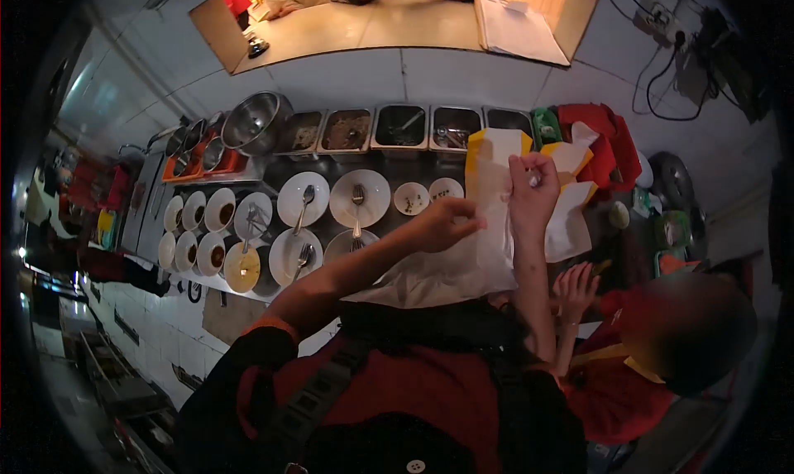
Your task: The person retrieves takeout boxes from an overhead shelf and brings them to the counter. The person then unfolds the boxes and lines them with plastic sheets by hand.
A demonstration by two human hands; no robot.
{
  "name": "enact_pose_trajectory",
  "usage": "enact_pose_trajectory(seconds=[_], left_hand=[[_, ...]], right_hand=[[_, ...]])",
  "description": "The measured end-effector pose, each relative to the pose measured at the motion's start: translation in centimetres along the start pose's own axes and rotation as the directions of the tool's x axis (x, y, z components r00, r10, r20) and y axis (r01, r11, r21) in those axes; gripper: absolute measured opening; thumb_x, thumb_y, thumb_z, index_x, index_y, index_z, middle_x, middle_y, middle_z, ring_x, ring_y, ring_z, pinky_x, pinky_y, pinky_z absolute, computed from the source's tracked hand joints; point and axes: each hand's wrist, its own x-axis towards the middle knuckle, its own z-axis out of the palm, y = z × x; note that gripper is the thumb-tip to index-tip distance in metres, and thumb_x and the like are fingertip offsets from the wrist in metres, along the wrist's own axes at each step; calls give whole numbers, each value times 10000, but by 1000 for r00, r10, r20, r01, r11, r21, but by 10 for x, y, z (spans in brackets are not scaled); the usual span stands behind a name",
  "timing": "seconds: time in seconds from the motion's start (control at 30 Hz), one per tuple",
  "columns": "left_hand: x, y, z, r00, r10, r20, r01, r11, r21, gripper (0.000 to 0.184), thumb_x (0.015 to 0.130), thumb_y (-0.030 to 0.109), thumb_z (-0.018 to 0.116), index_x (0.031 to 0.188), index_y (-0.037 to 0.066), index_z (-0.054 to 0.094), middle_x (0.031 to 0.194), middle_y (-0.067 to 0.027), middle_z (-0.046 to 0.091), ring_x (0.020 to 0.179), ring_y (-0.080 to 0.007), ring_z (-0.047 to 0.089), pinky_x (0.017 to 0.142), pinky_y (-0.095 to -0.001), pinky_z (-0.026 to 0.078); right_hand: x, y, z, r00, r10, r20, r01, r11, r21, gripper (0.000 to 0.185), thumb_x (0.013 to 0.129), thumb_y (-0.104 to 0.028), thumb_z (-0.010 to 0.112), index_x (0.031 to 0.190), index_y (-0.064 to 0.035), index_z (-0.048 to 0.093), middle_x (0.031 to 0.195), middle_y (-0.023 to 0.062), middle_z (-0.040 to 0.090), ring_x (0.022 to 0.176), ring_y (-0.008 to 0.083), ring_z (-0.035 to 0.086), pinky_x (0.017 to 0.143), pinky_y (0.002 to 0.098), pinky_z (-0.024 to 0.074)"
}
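A white paper sheet (494,189) lies over a yellow-edged folded paper piece (476,147), right of centre. My left hand (447,224) comes in from the left, its thumb and fingers pinched at the sheet's left side. Over the sheet's right side, my right hand (533,189) is raised with its fingers curled closed; a small pale bit shows among them, too unclear to name. Below both hands spreads a crumpled, translucent sheet (434,271). More yellow-edged white paper (569,217) is just right of my right wrist.
Plates (360,194) with forks and spoons, and small sauce bowls (221,212), cover the counter's left. Metal food pans (401,128) line the back wall. A co-worker's hand (576,292) is close by my right forearm. A red container (608,139) stands at the right.
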Motion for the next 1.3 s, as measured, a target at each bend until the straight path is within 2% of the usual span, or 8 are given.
enact_pose_trajectory(seconds=[0.27,0.33,0.4,0.43,0.57,0.67,0.97,1.3], left_hand=[[81,-26,-67,996,-72,62,77,993,-85,224,975,231,578,927,14,610,832,11,618,778,-58,534,718,-232,447],[104,-30,-73,995,-72,76,80,991,-103,222,967,239,590,937,20,609,806,17,610,744,-56,540,691,-225,445],[124,-35,-76,983,-158,96,170,978,-122,224,956,248,602,939,24,611,797,17,612,734,-60,548,682,-228,446],[133,-43,-75,980,-184,77,193,972,-137,223,949,264,604,941,42,620,777,24,601,691,-55,538,635,-218,436],[166,-72,-68,905,-424,38,419,871,-255,196,947,279,591,913,89,622,724,51,556,578,-36,485,517,-192,387],[181,-77,-58,876,-479,54,442,754,-486,177,945,269,594,900,99,619,715,56,549,567,-34,478,496,-197,381],[211,-73,-43,883,-385,-267,221,845,-487,202,955,266,608,900,73,633,715,31,584,584,-47,513,506,-221,405],[194,-80,-68,908,-275,-316,264,961,-79,230,909,226,647,910,-3,670,684,-48,649,581,-79,563,529,-257,447]], right_hand=[[104,26,-52,969,-244,32,243,930,-274,174,912,-175,679,960,-29,598,853,10,580,681,40,536,532,205,452],[121,27,-75,984,-144,106,170,935,-310,358,900,-303,698,1111,-34,590,993,58,609,749,66,562,626,220,475],[131,13,-90,856,233,462,-280,959,35,628,832,-410,752,1296,-69,501,1146,108,582,819,112,589,692,234,483],[139,17,-97,796,206,569,-226,973,-37,896,731,-415,836,1435,-127,362,1234,122,525,899,153,586,770,256,479],[149,24,-108,632,454,629,-193,878,-439,1070,590,-288,880,1484,-178,302,1319,120,476,1093,211,511,876,311,462],[156,33,-104,582,531,616,-48,779,-625,1011,629,-221,862,1476,-171,311,1317,127,479,1107,210,511,898,314,454],[172,81,-76,555,569,607,-77,762,-643,631,793,-203,702,1347,-80,428,1177,171,572,1005,215,603,859,324,487],[189,104,-66,619,587,522,-8,669,-743,571,831,-340,746,1238,-55,466,1020,102,631,886,183,612,803,334,496]])
